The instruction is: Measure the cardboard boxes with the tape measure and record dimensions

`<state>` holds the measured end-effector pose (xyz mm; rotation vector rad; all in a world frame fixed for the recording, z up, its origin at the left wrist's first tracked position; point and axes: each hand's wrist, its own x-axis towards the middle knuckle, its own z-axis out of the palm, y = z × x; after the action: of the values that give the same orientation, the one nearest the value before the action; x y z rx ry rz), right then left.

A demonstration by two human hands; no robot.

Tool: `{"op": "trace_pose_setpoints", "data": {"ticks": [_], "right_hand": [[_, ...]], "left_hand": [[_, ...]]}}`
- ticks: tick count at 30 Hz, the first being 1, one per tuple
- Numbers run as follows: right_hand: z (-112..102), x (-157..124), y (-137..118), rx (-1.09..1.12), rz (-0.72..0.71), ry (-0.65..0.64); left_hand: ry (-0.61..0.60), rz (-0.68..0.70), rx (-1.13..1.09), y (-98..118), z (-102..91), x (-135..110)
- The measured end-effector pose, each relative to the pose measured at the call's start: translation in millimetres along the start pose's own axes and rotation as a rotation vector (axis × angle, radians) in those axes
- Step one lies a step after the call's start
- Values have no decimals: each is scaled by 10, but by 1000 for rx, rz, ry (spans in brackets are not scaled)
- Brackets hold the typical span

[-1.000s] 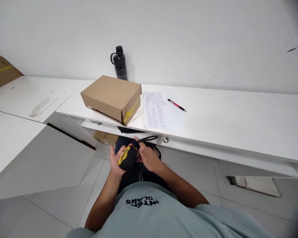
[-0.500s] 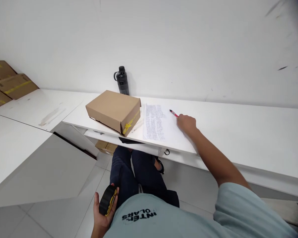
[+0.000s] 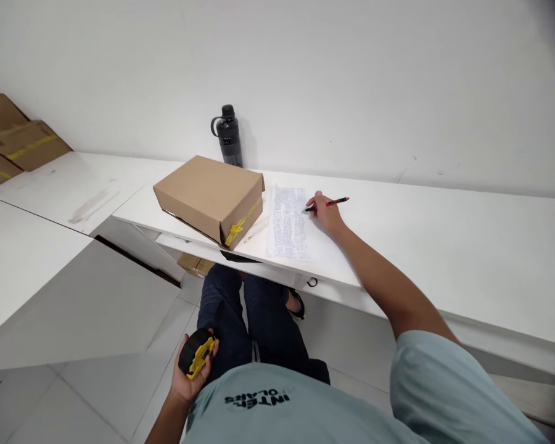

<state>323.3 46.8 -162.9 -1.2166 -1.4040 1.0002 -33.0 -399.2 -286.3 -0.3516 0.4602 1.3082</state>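
Observation:
My right hand (image 3: 324, 214) grips a red and black pen (image 3: 329, 203) with its tip on a handwritten sheet of paper (image 3: 287, 223) lying on the white desk (image 3: 444, 246). Down beside my thigh, my left hand (image 3: 189, 370) is closed around a black and yellow tape measure (image 3: 195, 354). A closed cardboard box (image 3: 210, 197) with yellow tape sits on the desk just left of the paper.
A black water bottle (image 3: 229, 135) stands against the wall behind the box. Several taped cardboard boxes (image 3: 13, 148) are stacked at the far left on a lower white surface (image 3: 65, 191). Another small box lies on the tiled floor under the desk.
Both hands held the tape measure in my lap; the left then lowered it to my side. The right reached to the desk, picked up the pen and moved it onto the paper.

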Motion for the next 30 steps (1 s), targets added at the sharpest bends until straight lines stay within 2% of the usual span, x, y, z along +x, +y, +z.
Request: {"op": "trace_pose_setpoints", "data": {"ticks": [2,4,9,13,18,26,30], "right_hand": [[-35,20,23,-21,44,55],[-69,32,13,-51,70,87],[-92,1,-51,-64,90,92],[-82,-35,-85,-65,87,99],[-80,-54,-114,-71,103,96],[-87,-47,-85,-69,93,111],[-82,-51,-78,-69,85,113]], "left_hand": [[62,11,-17,10,-2,14],[69,19,-41,27,-31,36],[-54,2,-39,50,-137,81],[-87,-11,-28,58,-180,99],[-193,-23,-28,67,-215,109],[-96,-2,-62,52,-229,92],[-84,10,-51,48,-211,97]]}}
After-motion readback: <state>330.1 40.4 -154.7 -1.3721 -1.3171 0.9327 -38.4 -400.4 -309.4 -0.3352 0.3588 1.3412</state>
